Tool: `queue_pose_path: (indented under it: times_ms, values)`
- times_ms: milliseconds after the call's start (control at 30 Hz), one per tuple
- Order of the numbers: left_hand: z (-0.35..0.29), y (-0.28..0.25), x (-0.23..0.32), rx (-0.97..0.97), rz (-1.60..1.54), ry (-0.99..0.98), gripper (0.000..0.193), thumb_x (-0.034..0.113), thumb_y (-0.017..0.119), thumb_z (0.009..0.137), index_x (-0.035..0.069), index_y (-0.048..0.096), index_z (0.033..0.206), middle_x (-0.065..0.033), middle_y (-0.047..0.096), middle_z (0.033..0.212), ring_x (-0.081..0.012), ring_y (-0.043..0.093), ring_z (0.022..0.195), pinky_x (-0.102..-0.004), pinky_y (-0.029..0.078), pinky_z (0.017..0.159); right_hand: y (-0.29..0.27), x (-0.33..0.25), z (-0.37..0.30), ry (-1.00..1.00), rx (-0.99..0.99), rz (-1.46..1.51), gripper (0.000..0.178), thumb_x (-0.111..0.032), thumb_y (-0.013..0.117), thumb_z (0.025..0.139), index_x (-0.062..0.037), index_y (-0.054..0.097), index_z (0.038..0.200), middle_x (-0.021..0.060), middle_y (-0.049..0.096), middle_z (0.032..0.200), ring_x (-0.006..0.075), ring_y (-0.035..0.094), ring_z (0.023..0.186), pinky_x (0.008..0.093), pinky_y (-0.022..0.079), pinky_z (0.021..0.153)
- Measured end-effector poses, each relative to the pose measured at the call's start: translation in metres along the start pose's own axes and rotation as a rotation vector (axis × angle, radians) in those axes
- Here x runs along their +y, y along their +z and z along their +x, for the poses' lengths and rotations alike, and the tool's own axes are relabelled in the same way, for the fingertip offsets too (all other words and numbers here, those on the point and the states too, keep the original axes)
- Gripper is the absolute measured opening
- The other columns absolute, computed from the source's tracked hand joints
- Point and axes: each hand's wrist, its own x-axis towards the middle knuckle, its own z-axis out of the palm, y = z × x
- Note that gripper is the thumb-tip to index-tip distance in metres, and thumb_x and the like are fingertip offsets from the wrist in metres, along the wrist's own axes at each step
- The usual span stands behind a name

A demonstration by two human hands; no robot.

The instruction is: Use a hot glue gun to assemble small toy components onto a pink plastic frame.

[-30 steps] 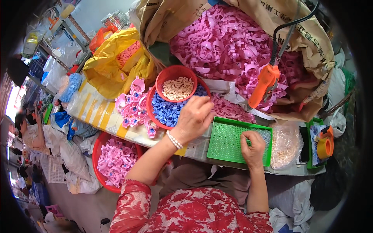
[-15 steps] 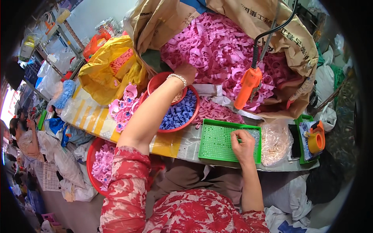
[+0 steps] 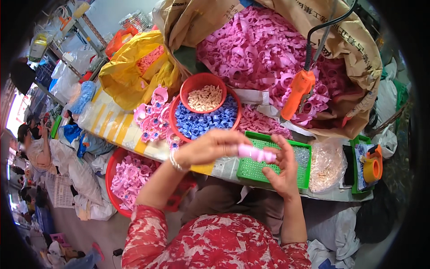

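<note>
A glossy pink plastic part (image 3: 256, 153), smeared by motion, is pinched by its left end in the fingers of my left hand (image 3: 208, 147), above the green tray (image 3: 251, 178). My right hand (image 3: 285, 172) faces it with thumb and fingers spread; the part's right end reaches the fingers, and I cannot tell whether they touch. Inside the tray is a perforated plate (image 3: 260, 169), with small shiny pieces (image 3: 301, 157) at its right end. Beyond my left hand stands a red basin (image 3: 174, 127) of blue plastic pieces (image 3: 201, 122), with a smaller red bowl (image 3: 204, 82) of beige pieces in it.
A large paper sack (image 3: 365, 67) of pink parts stands behind. In front of it hangs an orange electric screwdriver (image 3: 298, 94). Pink assembled parts (image 3: 154, 116) lie left of the basin; a red tub (image 3: 112, 172) sits lower left. A clear bag (image 3: 328, 168) and orange tape dispenser (image 3: 371, 166) are right.
My left hand has come back from the sack's left edge to the tray with a pink part. My right hand has risen off the tray, its pinched fingers now spread.
</note>
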Motion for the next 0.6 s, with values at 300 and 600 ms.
queue_pose_path:
  times_ms: [300, 600]
  values:
    - [-0.036, 0.091, -0.067, 0.594, -0.800, 0.064, 0.056, 0.024, 0.054, 0.094, 0.006, 0.029, 0.140, -0.0103, 0.047, 0.131, -0.0204, 0.052, 0.115, -0.0339, 0.045, 0.093, 0.016, 0.003, -0.013, -0.386, -0.412, -0.346, 0.030, -0.006, 0.074, 0.071, -0.0018, 0.064, 0.099, 0.0124, 0.065, 0.090, 0.0249, 0.064, 0.074, 0.0314, 0.052, 0.065]
    - [-0.041, 0.082, -0.065, 0.861, -0.916, 0.147, 0.042, 0.030, 0.043, 0.098, 0.006, 0.035, 0.132, -0.0121, 0.055, 0.118, -0.0185, 0.060, 0.096, -0.0313, 0.051, 0.081, 0.057, 0.002, 0.021, -0.538, -0.568, -0.259, 0.040, -0.013, 0.074, 0.069, 0.0012, 0.060, 0.103, 0.0151, 0.061, 0.087, 0.0311, 0.063, 0.080, 0.0372, 0.052, 0.069]
